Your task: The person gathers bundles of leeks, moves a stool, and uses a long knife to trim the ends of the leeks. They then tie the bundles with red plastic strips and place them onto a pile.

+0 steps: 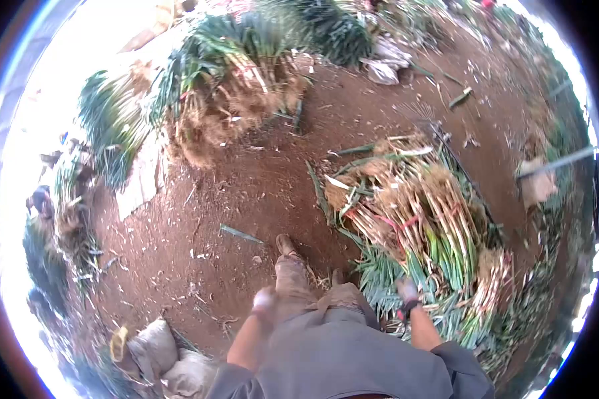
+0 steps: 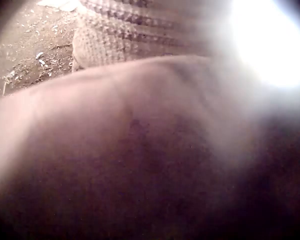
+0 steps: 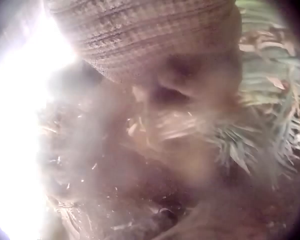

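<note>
My left hand [image 1: 265, 298], in a pale knitted glove, hangs beside my left leg over the bare soil, with nothing showing in it. In the left wrist view, the ribbed glove [image 2: 125, 35] shows past the blurred forearm, its fingers out of sight. Out to the right, my gloved right hand [image 1: 406, 289] hangs over the green leaves beside a pile of spring onions [image 1: 439, 219]. No held thing shows there either. Up close in the right wrist view is the ribbed right glove [image 3: 160, 37], with green leaves [image 3: 270, 75] beyond it.
Bundled spring onions [image 1: 226, 86] with brown roots stand at the back left, and more lie along the right edge. Filled sacks [image 1: 154, 349] sit at the lower left. A loose leaf [image 1: 241, 233] lies on the brown soil [image 1: 246, 193] ahead of my boot [image 1: 285, 244].
</note>
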